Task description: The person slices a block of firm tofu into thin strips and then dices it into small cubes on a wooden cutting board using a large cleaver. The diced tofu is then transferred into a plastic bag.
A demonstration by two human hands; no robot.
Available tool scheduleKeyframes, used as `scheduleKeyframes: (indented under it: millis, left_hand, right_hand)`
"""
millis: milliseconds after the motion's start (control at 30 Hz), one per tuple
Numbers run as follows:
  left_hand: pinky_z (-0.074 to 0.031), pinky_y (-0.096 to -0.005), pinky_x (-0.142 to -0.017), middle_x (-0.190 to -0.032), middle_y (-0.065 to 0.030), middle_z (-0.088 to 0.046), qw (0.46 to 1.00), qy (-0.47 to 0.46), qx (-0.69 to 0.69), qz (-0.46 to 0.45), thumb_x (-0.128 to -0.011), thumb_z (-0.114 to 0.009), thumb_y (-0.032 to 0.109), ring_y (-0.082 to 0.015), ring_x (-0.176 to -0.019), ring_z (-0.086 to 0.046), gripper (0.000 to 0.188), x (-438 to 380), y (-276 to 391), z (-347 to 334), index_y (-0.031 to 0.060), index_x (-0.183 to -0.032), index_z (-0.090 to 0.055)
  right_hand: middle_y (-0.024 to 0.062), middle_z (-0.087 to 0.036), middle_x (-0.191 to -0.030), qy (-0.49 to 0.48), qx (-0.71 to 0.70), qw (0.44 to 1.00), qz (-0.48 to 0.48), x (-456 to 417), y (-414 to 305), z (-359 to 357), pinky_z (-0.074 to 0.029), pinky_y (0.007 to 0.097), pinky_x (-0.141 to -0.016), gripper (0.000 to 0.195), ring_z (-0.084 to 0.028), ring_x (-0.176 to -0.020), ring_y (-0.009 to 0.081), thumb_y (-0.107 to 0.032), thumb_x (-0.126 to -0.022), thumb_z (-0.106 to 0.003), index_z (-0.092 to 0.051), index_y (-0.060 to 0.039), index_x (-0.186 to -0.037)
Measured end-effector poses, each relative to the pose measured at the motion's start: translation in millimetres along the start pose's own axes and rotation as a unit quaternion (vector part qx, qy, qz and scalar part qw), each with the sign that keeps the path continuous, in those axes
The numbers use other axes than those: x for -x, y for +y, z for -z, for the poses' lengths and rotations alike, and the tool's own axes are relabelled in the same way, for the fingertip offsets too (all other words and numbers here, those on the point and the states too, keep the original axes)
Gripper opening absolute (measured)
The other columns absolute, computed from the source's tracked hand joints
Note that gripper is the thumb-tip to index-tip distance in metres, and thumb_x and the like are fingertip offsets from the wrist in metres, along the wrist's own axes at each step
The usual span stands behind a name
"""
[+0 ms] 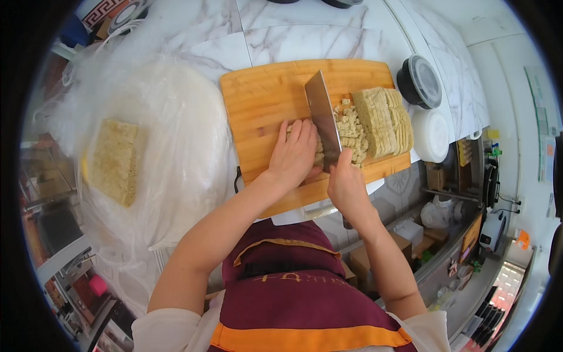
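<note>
My right hand [349, 187] grips a cleaver [324, 116], its broad blade upright over a wooden cutting board [264, 101]. Left of the blade, my left hand [295, 154] presses down on a piece of pale, porous food, perhaps frozen tofu, mostly hidden under my fingers. Small cut cubes [353, 136] of the same food lie heaped just right of the blade. Beyond them, near the board's right edge, stands a stack of slices [382, 123]. A whole block [115, 163] rests on clear plastic bagging at the left, apart from my hands.
A large clear plastic bag [184, 119] spreads over the left of the marble-patterned counter [299, 42]. A black lidded container [420, 82] and a white round tub [431, 135] stand right of the board. Cardboard boxes [378, 259] sit below the counter's edge.
</note>
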State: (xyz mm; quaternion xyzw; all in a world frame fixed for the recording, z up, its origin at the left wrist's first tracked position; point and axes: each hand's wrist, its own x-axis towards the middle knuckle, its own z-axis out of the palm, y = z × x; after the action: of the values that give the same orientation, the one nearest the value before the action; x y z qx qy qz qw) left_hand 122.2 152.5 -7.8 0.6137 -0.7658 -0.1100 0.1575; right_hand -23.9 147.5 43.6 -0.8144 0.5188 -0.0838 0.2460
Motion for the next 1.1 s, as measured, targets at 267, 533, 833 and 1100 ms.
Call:
scheduleKeyframes:
  millis: [267,533,833,1100]
  left_hand:
    - [-0.012,-0.0547,-0.11,-0.144,-0.0271,-0.021,0.997,-0.017,0.067,0.027,-0.056,-0.079,0.05,-0.0373,-0.138,-0.014,0.118,4.5,2.0,8.2,-0.0118,-0.137,-0.019]
    - [-0.009,-0.055,-0.11,-0.144,-0.027,-0.021,0.997,-0.055,0.027,0.044,-0.058,-0.078,0.05,-0.0366,-0.138,-0.013,0.117,5.1,-0.9,16.5,-0.0122,-0.138,-0.018]
    - [-0.023,-0.0455,-0.109,-0.135,-0.0266,-0.034,0.999,-0.04,0.026,0.018,-0.064,-0.077,0.037,-0.0366,-0.13,-0.029,0.096,8.2,-1.7,-1.1,-0.0136,-0.13,-0.03]
    - [-0.023,-0.0463,-0.109,-0.136,-0.0274,-0.032,0.999,-0.009,0.031,0.015,-0.065,-0.077,0.039,-0.0378,-0.131,-0.028,0.098,10.0,-5.5,-4.9,-0.0134,-0.132,-0.028]
  right_hand:
    - [0.0288,-0.055,-0.06,-0.003,0.012,0.999,-0.05,29.2,6.9,12.4,-0.043,0.0557,-0.054,0.022,-0.056,-0.06,0.0489,-0.006,-0.086,-0.05,-0.034,0.0031,-0.099]
    - [0.0287,-0.055,-0.06,-0.013,-0.02,0.999,-0.041,34.0,-20.6,28.8,-0.042,0.0565,-0.054,0.019,-0.055,-0.061,0.0499,-0.003,-0.086,-0.048,-0.034,0.003,-0.096]
    - [0.0298,-0.054,-0.059,-0.044,0.004,0.999,0.014,6.6,-2.1,3.5,-0.043,0.0549,-0.053,0.023,-0.055,-0.059,0.0494,0.007,-0.076,-0.046,-0.032,0.006,-0.093]
    - [0.0276,-0.054,-0.058,-0.009,-0.006,1.0,-0.004,24.2,3.3,2.2,-0.04,0.0551,-0.049,0.023,-0.054,-0.058,0.0491,-0.003,-0.085,-0.051,-0.033,0.0039,-0.097]
